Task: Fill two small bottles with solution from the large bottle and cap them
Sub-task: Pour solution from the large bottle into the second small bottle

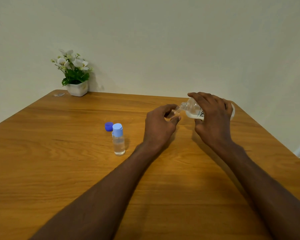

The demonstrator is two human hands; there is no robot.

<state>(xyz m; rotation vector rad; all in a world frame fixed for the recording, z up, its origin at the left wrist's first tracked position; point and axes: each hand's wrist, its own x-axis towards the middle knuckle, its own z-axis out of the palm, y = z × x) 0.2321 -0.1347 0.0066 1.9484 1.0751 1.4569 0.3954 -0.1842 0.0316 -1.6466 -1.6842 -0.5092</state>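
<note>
My right hand (pixel 213 116) grips the large clear bottle (pixel 192 109), tipped sideways with its open neck pointing left. The neck meets the mouth of a small clear bottle (pixel 173 113) that my left hand (pixel 158 123) holds; my fingers hide most of it. To the left, a second small bottle (pixel 118 142) stands upright on the wooden table (pixel 59 153), holding clear liquid and closed with a light blue cap (pixel 117 129). A dark blue cap (pixel 108 126) lies on the table just behind that bottle. There may be another pale cap behind the standing bottle, mostly hidden.
A white pot of white flowers (pixel 76 77) stands at the table's far left corner against the wall. A small clear scrap (pixel 59 94) lies beside it. The table's right edge runs diagonally near my right arm.
</note>
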